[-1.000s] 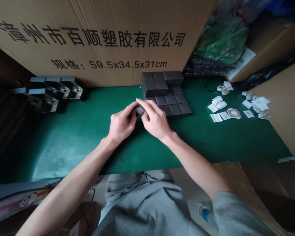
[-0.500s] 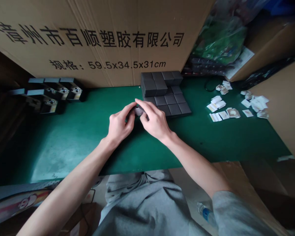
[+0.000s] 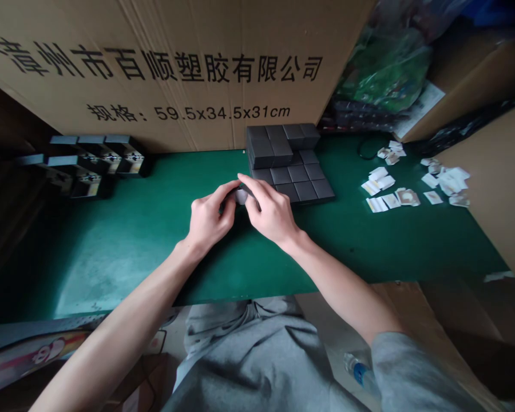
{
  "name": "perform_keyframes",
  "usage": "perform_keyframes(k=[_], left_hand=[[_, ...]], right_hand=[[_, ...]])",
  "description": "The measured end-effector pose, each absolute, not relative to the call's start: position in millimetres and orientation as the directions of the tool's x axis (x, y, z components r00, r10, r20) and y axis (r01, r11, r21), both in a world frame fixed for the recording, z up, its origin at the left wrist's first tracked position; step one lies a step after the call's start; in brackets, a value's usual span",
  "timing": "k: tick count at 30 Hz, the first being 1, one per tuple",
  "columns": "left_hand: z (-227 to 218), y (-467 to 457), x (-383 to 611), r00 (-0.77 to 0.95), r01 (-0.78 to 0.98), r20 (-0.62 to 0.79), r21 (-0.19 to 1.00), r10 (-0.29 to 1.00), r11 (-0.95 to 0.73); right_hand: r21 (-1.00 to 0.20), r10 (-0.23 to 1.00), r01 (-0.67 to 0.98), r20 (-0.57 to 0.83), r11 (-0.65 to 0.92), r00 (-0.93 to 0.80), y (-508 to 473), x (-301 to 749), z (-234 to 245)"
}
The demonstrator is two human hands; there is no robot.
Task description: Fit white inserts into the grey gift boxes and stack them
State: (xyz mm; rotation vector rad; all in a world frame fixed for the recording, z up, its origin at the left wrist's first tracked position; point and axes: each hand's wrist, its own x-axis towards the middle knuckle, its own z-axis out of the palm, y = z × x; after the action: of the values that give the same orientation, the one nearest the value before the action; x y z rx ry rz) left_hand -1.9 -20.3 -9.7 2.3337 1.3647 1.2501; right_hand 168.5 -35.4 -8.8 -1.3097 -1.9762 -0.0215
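Observation:
My left hand (image 3: 208, 220) and my right hand (image 3: 270, 209) meet over the green mat (image 3: 133, 252), both gripping a small dark box (image 3: 245, 190). A pale patch (image 3: 241, 197) shows on the box, but my fingers hide most of it. The box is close to the front corner of a block of dark grey square boxes (image 3: 298, 174), stacked in rows, with a higher layer at the back. My right fingertips are almost over that block's nearest boxes.
Dark boxes with shiny fronts (image 3: 98, 160) stand in rows at the left. Scattered white paper labels (image 3: 390, 186) lie to the right. A large printed carton (image 3: 154, 74) stands behind the mat. A plastic bottle (image 3: 358, 372) lies below the mat's front edge.
My right hand has shifted slightly on the small box, its fingers straightening a little. The stacks and labels stay in place.

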Motion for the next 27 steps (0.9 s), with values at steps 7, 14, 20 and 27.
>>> perform_keyframes(k=[7, 14, 20, 27], left_hand=[[-11.6, -19.1, -2.3, 0.251, 0.630, 0.583, 0.508, 0.773, -0.588], [-12.0, -20.4, -2.6, 0.250, 0.644, 0.588, 0.492, 0.769, -0.586], [-14.9, -19.6, -1.7, 0.237, 0.652, 0.617, 0.472, 0.751, -0.594], [-16.4, -20.1, -2.0, 0.247, 0.635, 0.648, 0.454, 0.721, -0.625]], right_hand=[[-0.376, 0.780, 0.803, 0.602, 0.463, -0.168, -35.3, 169.0, -9.2], [-0.364, 0.765, 0.809, 0.625, 0.462, -0.155, -35.4, 168.8, -9.4], [-0.381, 0.784, 0.816, 0.606, 0.436, -0.135, -36.4, 168.7, -7.9], [-0.351, 0.754, 0.826, 0.644, 0.441, -0.129, -37.5, 169.0, -8.3]])
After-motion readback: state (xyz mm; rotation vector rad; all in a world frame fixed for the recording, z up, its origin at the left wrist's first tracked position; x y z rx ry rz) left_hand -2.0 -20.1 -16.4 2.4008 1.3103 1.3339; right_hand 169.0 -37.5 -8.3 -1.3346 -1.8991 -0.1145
